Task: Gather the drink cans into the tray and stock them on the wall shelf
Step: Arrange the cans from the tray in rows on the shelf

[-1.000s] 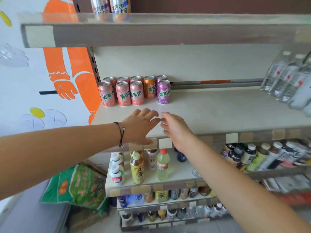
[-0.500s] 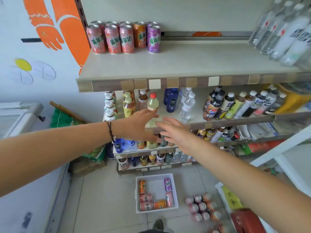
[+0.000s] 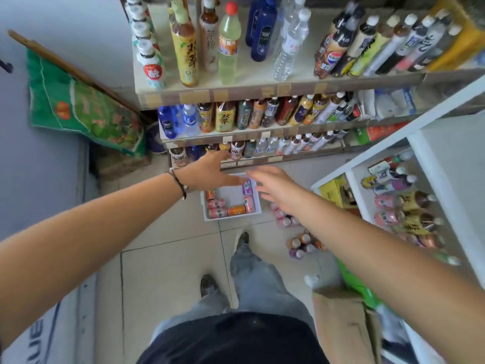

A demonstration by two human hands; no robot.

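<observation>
I'm reaching both empty hands, left hand and right hand with fingers straight, down toward the white tray. It holds several cans. Next I'd judge: grip its sides and lift level.

The scene is evenly and brightly lit by soft, diffuse light; no hard shadows are cast. Strong wide-angle bending is seen at the edges. The right hand is smeared, probably by motion blur, and the frame edges are softened.

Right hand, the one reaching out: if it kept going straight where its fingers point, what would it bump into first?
Probably the purple can in the white tray: the right hand points toward it, though depth is unclear.
</observation>
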